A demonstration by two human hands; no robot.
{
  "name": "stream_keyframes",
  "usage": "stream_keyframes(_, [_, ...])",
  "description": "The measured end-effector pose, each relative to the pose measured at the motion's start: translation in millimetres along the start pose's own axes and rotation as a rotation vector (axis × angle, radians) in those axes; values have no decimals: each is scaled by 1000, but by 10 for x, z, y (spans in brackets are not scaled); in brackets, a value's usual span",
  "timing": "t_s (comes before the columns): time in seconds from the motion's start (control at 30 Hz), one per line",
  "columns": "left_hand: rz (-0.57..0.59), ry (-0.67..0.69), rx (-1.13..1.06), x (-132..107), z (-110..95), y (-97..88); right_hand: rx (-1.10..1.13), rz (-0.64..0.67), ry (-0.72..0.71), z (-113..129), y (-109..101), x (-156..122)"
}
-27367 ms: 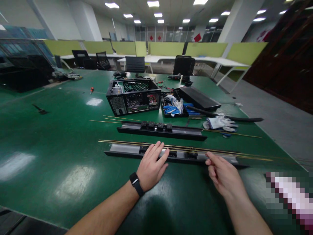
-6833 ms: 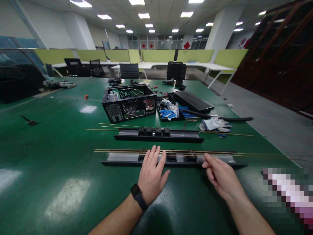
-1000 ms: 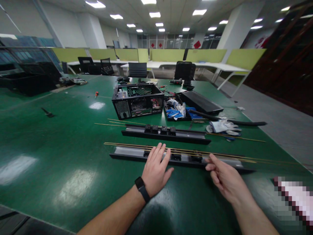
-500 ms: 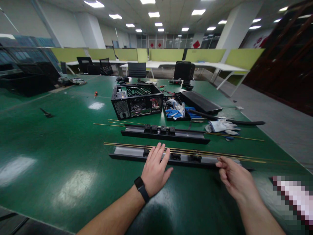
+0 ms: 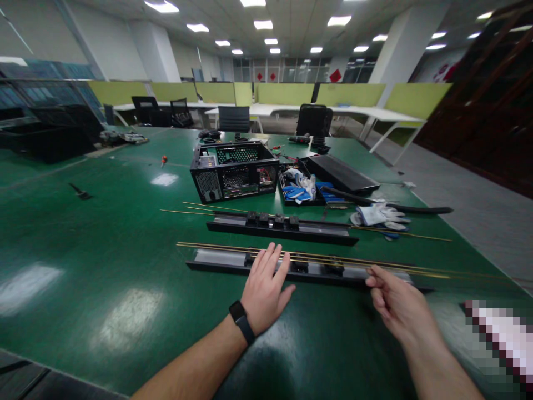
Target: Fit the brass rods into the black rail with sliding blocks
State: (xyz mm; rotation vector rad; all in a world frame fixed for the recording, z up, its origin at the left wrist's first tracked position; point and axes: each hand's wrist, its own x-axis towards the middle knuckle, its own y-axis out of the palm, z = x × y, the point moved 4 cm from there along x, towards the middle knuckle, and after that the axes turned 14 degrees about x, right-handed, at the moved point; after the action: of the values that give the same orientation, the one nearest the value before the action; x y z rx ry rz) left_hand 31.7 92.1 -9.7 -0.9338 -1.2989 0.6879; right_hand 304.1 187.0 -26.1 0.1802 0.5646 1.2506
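Observation:
A long black channel rail (image 5: pixel 220 269) with a pale inner strip lies across the table in front of me. Several thin brass-coloured rods (image 5: pixel 216 246) run lengthwise over it, and small black blocks (image 5: pixel 334 265) sit inside the channel. My left hand (image 5: pixel 266 291), a dark watch at its wrist, rests over the rail's middle with fingers stretched out across the rods. Towards the right end, my right hand (image 5: pixel 395 300) pinches one of the rods between thumb and forefinger. Behind lies a second black rail (image 5: pixel 283 234) with similar blocks and rods.
An open black computer case (image 5: pixel 235 175) stands beyond the rails. To its right are a tray with blue-and-white gloves (image 5: pixel 300 186), a black panel (image 5: pixel 343 173), a black tube (image 5: pixel 416 209) and another glove (image 5: pixel 381 214). A brush (image 5: pixel 80 192) lies at left.
My right hand has shifted very slightly left, along with the rod it pinches. My left hand stays in place on the rail.

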Motion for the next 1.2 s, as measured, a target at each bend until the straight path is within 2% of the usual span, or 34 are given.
stream_keyframes(0.17, [-5,0,3,2,-2,-7,-52,60,81,-57,54,-49])
stream_keyframes(0.4, [-5,-5,-6,4,-3,2,-91,167,111,-141,184,-149])
stream_keyframes(0.67, [-16,0,-7,11,-11,-23,-41,85,67,-98,166,-133])
stream_keyframes(0.9, [-18,0,-15,21,-9,-30,12,-23,3,1,14,-21])
stream_keyframes(1.2, [-11,4,-13,21,-6,-22,10,-5,9,19,10,-24])
